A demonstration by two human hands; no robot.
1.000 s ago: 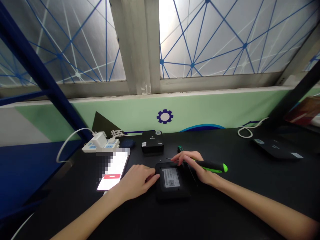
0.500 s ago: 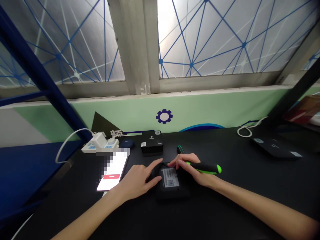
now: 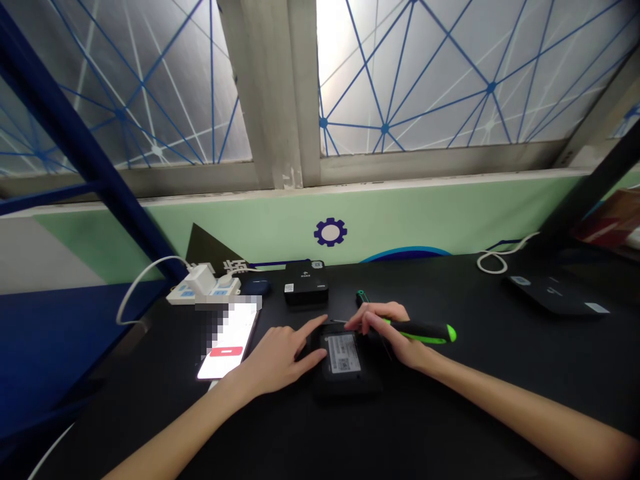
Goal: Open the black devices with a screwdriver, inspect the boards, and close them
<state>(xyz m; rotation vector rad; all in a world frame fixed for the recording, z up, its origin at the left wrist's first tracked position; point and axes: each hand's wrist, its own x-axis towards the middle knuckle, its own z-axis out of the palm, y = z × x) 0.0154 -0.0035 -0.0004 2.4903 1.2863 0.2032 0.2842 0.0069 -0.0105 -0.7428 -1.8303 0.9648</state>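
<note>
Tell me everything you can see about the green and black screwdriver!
The screwdriver has a chunky black handle, maybe rubber or plastic, with a bright green end and a green strip underneath. Its thin, grey, metal-looking shaft points left. The right-hand grip holds it nearly level near the far edge of the labelled black device; whether the tip touches anything is unclear.

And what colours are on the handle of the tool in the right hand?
The handle is black with bright green; it shows best in the head view.
</note>
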